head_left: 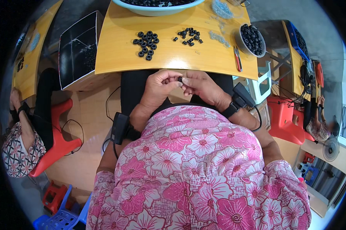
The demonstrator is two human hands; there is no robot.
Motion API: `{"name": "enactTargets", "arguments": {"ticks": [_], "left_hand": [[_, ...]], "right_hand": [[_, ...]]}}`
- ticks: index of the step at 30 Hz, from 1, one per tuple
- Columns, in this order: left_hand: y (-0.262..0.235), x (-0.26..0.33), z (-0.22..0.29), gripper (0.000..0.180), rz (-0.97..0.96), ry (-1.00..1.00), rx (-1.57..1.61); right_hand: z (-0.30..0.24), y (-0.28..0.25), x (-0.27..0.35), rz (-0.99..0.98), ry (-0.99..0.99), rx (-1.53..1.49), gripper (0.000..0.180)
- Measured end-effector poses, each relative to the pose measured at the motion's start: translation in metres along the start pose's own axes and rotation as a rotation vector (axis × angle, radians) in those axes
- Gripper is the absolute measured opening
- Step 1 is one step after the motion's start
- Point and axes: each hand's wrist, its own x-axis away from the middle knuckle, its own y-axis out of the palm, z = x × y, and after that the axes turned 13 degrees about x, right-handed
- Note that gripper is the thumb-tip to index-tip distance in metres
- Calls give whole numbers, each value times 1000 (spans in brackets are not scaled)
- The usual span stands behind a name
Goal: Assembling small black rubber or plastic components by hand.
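Note:
Just off the front edge of the table, both my hands meet over my lap. A small black ring-like part sits between their fingertips. My left hand pinches it from one side, while the thumb and fingers of my right hand close on it from the other. On the tabletop beyond lies a loose group of black round rings with holes. To its right is a cluster of smaller black pieces. Small clear bits lie scattered further right.
The yellow table carries a light-blue basin of black parts at the back, red-handled pliers and a bowl of black parts at the right. A black-lined box stands left. Other people sit at both sides.

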Motion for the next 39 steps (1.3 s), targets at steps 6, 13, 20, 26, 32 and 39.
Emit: {"name": "enactTargets", "arguments": {"ticks": [6, 13, 20, 26, 32, 39], "left_hand": [[2, 1, 1, 46, -117, -138, 221], [5, 1, 3, 50, -159, -186, 216], [3, 0, 3, 51, -161, -166, 169], [4, 0, 8, 51, -159, -169, 65], [6, 2, 5, 49, -125, -124, 88], [12, 3, 11, 47, -99, -171, 102]], "right_hand": [[-6, 8, 6, 153, -292, 516, 16], [-10, 13, 8, 254, -576, 840, 19], [-9, 13, 5, 298, -574, 1051, 23], [-10, 15, 6, 273, -547, 919, 22], [-10, 16, 6, 271, -545, 911, 23], [-7, 15, 6, 276, -503, 918, 24]]}}
